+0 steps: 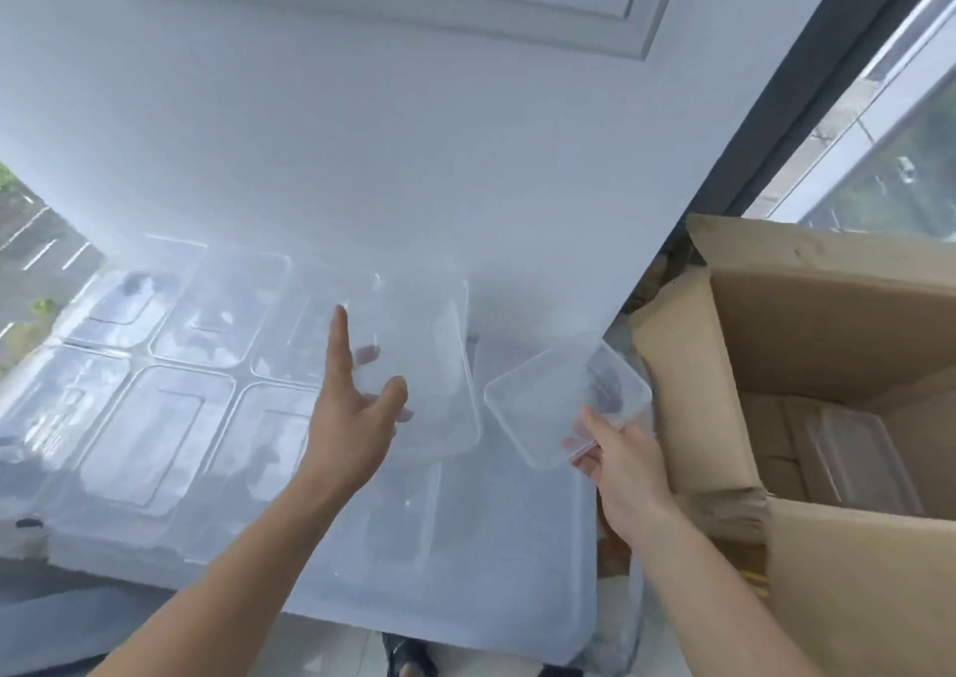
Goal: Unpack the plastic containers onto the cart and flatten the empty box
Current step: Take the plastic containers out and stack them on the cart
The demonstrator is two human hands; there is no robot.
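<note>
Over the cart [517, 547], our left hand [357, 412] grips a container [429, 366], thumb in front and fingers behind it, the forefinger sticking straight up. Our right hand [621, 464] pinches a second container [548, 407] by its near corner, just beside the first. Rows of containers [155, 418] already lie on the cart to the left. To the right, the box [827, 314] stands open with more containers [853, 449] inside, so we judge unpacking well underway but unfinished; flattening has not begun.
</note>
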